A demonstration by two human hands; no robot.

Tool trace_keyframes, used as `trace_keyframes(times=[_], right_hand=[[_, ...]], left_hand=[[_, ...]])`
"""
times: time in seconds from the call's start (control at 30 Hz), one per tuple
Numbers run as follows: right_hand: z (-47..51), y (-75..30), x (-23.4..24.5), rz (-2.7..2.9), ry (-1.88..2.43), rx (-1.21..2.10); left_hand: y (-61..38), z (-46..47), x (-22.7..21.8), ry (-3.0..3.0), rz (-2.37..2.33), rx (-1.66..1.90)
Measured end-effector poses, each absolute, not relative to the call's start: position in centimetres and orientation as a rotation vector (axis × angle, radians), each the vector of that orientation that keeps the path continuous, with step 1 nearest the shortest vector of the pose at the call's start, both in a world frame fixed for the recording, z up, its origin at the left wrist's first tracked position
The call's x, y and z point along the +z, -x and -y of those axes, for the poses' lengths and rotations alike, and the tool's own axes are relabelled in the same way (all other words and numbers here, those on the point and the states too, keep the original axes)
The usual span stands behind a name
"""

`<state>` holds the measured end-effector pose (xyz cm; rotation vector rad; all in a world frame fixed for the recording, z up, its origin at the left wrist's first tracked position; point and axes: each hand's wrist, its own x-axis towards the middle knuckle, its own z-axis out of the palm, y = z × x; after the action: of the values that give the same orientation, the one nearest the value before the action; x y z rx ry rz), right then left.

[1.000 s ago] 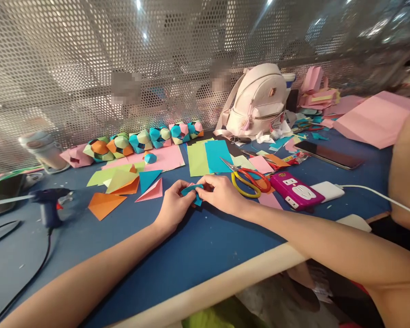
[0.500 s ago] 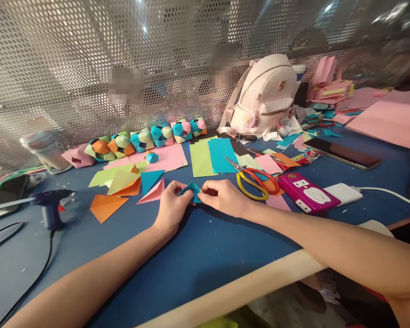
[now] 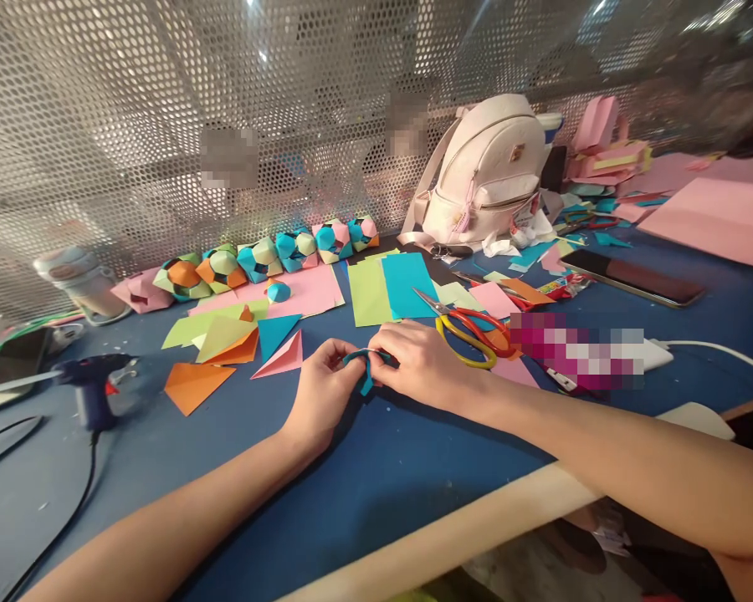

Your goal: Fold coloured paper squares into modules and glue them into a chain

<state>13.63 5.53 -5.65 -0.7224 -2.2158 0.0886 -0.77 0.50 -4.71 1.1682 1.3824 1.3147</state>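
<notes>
- One left hand (image 3: pixel 326 385), one right hand (image 3: pixel 420 361), centre
- Seven folded paper balls (image 3: pixel 259 260) in a row, centre left
- One backpack (image 3: pixel 486 180), upper right
- One glue gun (image 3: pixel 93 393), left
- Probably two phones (image 3: pixel 633 278), right and blurry far left

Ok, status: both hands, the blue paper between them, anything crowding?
Left hand and right hand both pinching blue paper. Paper bent, partly hidden by fingers. Scissors close beside right hand.

No lettering is legible (the badge (image 3: pixel 517 152) on the backpack (image 3: pixel 447 219) is too small).
</notes>
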Motion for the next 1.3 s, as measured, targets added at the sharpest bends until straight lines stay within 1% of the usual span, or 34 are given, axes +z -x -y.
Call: trace_keyframes(times=[0.17, 0.23, 0.5, 0.7, 1.0, 1.13, 1.3], right_hand=[[-5.2, -13.5, -5.5, 2.045, 0.867, 0.528], [-5.2, -13.5, -5.5, 2.030, 0.886, 0.591], [-5.7, -13.9, -6.0, 2.097, 0.767, 0.445], [-5.5, -13.9, -5.9, 2.087, 0.855, 0.535], [-5.7, -13.9, -6.0, 2.051, 0.802, 0.595], [-5.9, -14.1, -6.1, 2.074, 0.800, 0.569], [-6.0, -14.1, -6.0, 2.075, 0.860, 0.667]], left_hand=[[0.7, -0.6, -5.5, -1.095, -1.445, 1.369], [0.7, -0.7, -6.0, -1.066, -1.432, 1.372], [0.9, -0.8, -6.2, -1.108, -1.296, 1.339], [0.9, -0.8, -6.1, -1.117, -1.360, 1.351], [0.7, -0.6, -6.0, -1.101, -1.375, 1.329], [0.9, -0.7, -6.2, -1.062, -1.256, 1.343], [1.0, -0.9, -6.3, -0.953, -1.126, 1.357]])
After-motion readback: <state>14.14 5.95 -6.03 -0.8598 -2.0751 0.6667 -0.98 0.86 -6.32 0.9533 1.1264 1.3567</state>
